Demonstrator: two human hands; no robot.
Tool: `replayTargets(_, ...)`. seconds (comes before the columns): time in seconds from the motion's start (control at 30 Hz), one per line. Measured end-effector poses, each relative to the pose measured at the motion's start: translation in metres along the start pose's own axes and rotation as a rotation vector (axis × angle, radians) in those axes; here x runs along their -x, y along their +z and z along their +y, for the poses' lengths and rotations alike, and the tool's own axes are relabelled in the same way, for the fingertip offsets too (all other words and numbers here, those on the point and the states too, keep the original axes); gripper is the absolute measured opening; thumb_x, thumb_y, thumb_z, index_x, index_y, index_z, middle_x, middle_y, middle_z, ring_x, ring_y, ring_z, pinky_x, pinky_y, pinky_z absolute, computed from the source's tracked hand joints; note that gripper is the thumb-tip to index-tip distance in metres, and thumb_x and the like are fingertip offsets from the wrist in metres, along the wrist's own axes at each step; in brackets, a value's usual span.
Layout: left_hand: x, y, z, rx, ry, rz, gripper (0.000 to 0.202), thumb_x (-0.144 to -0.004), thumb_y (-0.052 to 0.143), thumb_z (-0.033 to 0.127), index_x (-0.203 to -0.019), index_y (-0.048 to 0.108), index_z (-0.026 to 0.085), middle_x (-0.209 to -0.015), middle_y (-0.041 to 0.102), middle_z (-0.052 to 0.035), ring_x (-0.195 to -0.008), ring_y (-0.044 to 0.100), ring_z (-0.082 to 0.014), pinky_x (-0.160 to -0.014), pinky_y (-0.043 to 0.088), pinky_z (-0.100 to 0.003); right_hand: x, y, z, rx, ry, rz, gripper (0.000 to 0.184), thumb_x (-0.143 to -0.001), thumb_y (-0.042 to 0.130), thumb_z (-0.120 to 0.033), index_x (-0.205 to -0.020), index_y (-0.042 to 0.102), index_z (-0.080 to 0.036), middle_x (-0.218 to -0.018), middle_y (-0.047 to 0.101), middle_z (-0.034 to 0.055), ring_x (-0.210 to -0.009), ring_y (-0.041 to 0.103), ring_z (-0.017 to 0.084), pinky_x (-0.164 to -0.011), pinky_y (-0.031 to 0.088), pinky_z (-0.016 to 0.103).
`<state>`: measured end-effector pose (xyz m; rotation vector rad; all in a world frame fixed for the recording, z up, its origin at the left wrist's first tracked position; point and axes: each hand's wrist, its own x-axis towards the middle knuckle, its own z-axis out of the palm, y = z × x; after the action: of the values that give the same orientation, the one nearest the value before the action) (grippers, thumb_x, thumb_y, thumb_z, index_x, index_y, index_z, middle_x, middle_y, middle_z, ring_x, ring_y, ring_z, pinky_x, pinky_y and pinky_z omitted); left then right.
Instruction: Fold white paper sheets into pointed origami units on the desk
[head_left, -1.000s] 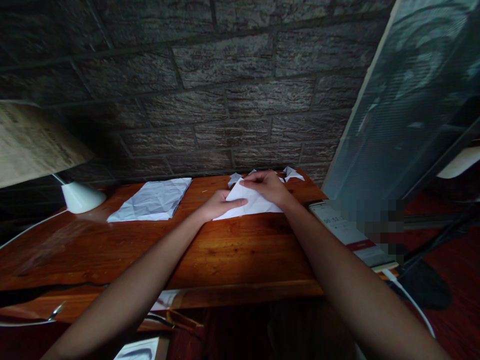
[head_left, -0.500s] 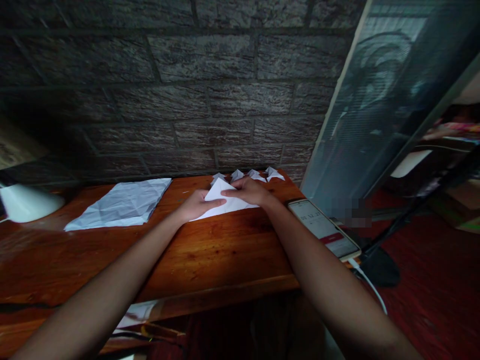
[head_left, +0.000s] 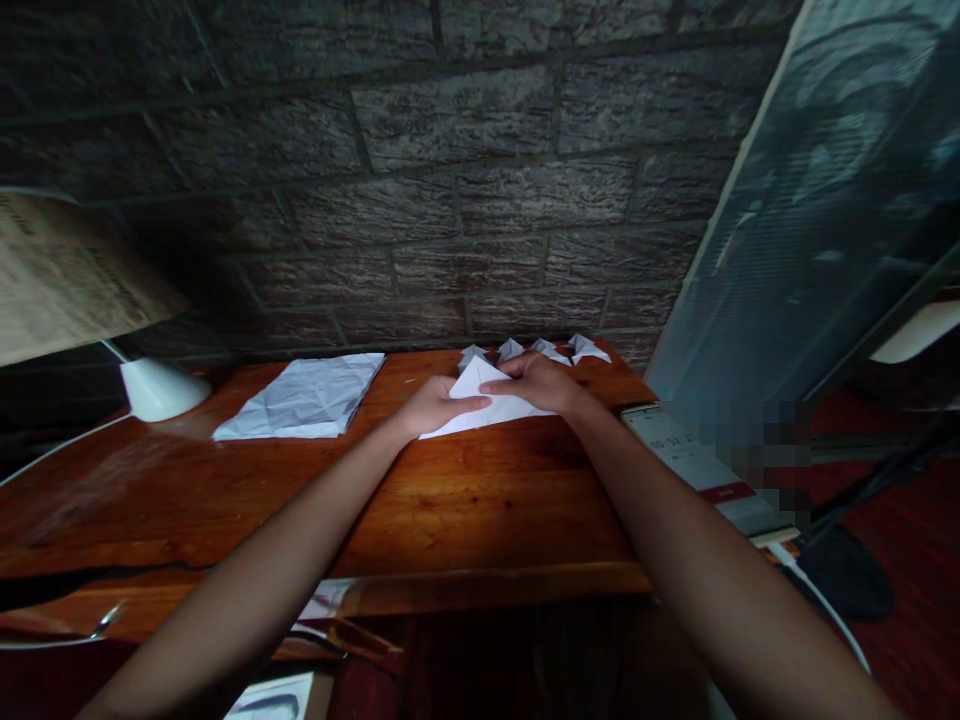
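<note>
Toward the back of the wooden table (head_left: 465,500), a white folded paper (head_left: 491,403) lies flat with one corner pointing at the wall. The left hand (head_left: 431,405) pinches its left edge, thumb on top. The right hand (head_left: 544,383) has its fingers curled down on the upper right part, gripping it. Just behind sit small folded paper pieces (head_left: 547,348); to the left lies a creased sheet (head_left: 304,397). At the right edge, a phone (head_left: 697,465) shows digits starting "00:52"; the rest is unreadable.

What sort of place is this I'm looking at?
Likely a home desk corner: a wooden desk against a dark brick wall, a white desk lamp, and a phone near a half-folded white paper.
</note>
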<state>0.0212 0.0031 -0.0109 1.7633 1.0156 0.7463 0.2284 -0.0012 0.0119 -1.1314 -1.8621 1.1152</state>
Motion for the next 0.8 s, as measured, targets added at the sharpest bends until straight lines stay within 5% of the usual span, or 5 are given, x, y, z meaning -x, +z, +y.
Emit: replayTargets(0.8,-0.005,-0.011,-0.009,-0.029,0.049,0.06,0.039,-0.071,0.077,0.047,-0.091,0.078,0.013,-0.077,0.073,-0.0027,-0.064,0.057,-0.0145,-0.059,0.041,-0.024,0.0,-0.005,0.001,-0.014,-0.001,0.045,0.043,-0.06,0.079,-0.056,-0.067,0.069,-0.015,-0.06,0.055,-0.0037,-0.056,0.042,0.009,-0.051,0.028,0.024)
